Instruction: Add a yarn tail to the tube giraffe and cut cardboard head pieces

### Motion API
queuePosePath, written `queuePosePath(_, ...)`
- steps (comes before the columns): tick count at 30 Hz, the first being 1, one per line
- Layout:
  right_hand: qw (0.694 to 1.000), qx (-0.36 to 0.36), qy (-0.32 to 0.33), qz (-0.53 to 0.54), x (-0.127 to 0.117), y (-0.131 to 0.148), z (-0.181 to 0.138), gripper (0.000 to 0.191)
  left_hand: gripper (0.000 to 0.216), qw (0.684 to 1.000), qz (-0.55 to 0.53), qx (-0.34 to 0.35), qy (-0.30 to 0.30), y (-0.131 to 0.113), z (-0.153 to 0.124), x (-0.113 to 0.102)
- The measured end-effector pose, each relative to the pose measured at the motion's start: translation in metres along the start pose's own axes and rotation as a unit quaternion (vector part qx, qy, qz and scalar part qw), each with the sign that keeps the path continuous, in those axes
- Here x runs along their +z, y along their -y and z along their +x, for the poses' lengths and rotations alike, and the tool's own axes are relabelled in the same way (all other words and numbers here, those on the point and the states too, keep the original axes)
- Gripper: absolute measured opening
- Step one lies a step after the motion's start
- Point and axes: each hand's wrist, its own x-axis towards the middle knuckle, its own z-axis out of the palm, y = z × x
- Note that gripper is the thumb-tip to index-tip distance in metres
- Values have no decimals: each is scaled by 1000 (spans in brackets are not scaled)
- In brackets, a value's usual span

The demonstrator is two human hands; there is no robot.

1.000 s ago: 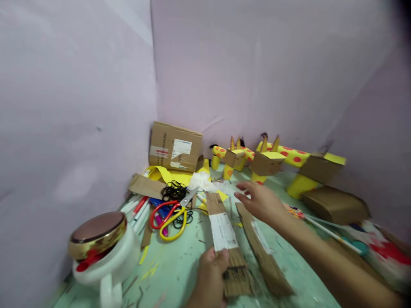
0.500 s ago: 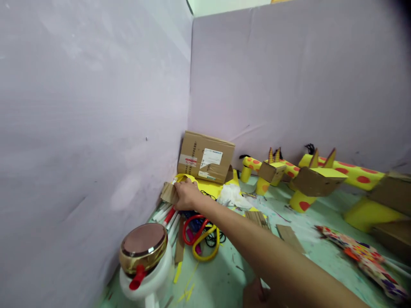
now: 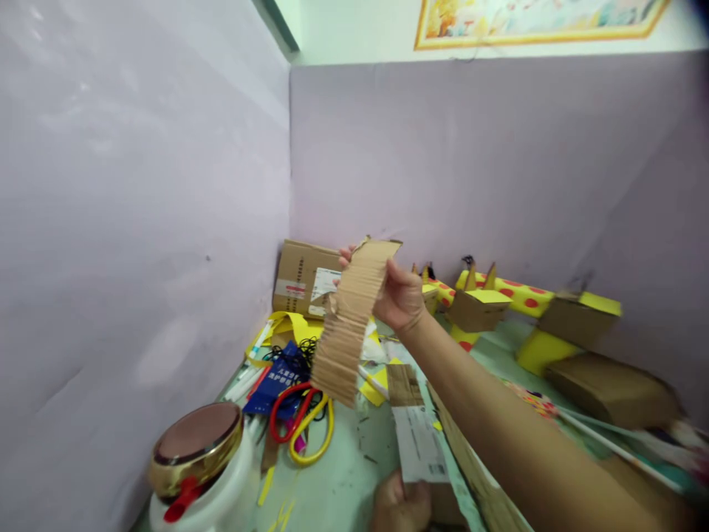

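Note:
My right hand (image 3: 397, 294) is raised above the table and pinches the top of a long strip of corrugated cardboard (image 3: 350, 319), which hangs down and curls over the scissors. At the bottom edge my left hand (image 3: 399, 506) grips the near end of a flat cardboard piece with a white label (image 3: 415, 437) lying on the green table (image 3: 343, 480). Another cardboard strip (image 3: 470, 473) lies beside it, partly under my right forearm.
Red and yellow scissors (image 3: 302, 421), a blue packet (image 3: 277, 378), pens and black bands lie at left. A white jar with a gold lid (image 3: 198, 462) stands near left. A cardboard box (image 3: 302, 277) leans in the corner. Yellow spotted cardboard animals (image 3: 498, 299) stand at back right.
My right hand, which reached into the left corner half a second ago, has lifted a corrugated cardboard strip up into the air. The view has tilted upward.

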Motion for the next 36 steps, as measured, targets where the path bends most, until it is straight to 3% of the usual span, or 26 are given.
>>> queuePosePath(4,997,57,-51,19,-5,21,-70,53,28,998,-51,-8,25,-5,-5,4)
queuePosePath(8,976,124,-177,8,-6,35,-150,61,30,997,-62,-28,41,-12,-18,16)
queuePosePath(14,925,159,-339,-61,-13,15,-225,39,35,998,-15,-8,52,-18,-37,33)
queuePosePath(17,907,115,-394,-94,-19,-3,-240,36,37,999,3,-10,39,-17,-42,37)
queuePosePath(25,897,137,-409,-94,-18,-9,-249,38,45,999,41,-19,-20,-9,-48,46)
queuePosePath(30,893,116,-428,-82,-16,-16,-249,35,45,996,83,-13,36,0,-52,43)
queuePosePath(36,880,110,-457,-65,-14,-19,-249,35,40,984,147,44,89,3,-54,39)
